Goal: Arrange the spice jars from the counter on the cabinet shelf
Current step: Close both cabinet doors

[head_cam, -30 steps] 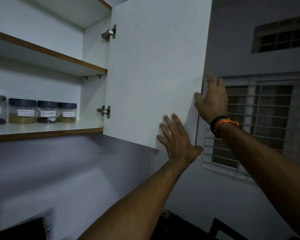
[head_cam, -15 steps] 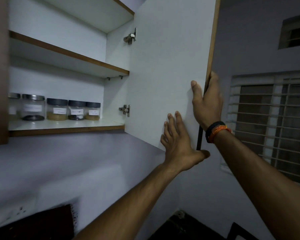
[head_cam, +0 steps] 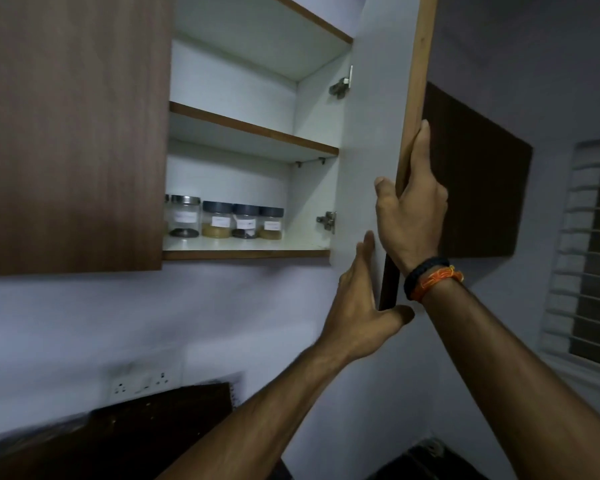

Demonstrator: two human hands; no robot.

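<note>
Right hand (head_cam: 411, 216), black and orange bands at the wrist: clasped round the free edge of the cabinet door (head_cam: 368, 133), thumb on the white inner face, fingers on the outer side. Left hand (head_cam: 359, 306): flat and spread, palm against the door's lower inner face, holding nothing. Spice jars (head_cam: 222, 220): a row stood on the bottom shelf (head_cam: 246, 245) left of the door; one metal-lidded, three dark-lidded, white labels unreadable. Hinge (head_cam: 327, 221): just beside the door, right of the jars. Middle shelf (head_cam: 253, 133): above the jars.
</note>
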